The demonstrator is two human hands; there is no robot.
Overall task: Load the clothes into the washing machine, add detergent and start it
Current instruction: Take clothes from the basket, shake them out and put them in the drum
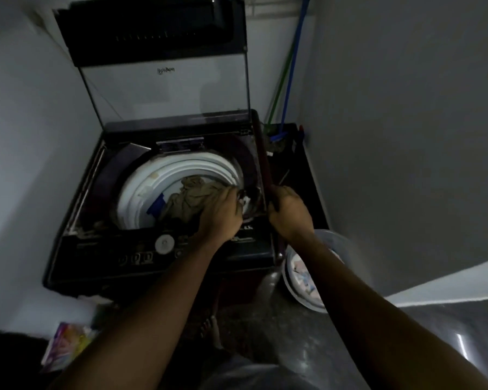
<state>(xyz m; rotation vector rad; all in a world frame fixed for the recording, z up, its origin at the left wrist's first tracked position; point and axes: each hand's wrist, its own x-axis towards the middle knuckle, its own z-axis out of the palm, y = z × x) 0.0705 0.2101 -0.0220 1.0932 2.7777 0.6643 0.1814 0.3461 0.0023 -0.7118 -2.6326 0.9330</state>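
Crumpled olive-brown cloth is sat in the white drum of the dark top-load washing machine, bunched under the left grip, which looks clenched on it. Soft, light stuff, probably best grabbed by a fold. A dark reddish stick is held in the right grip, crowding the opening. A pale laundry basin is parked alongside.

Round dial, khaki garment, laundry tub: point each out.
round dial point(164, 243), head view, centre of its white face.
khaki garment point(189, 197), head view, crumpled middle.
laundry tub point(288, 277), head view, left rim.
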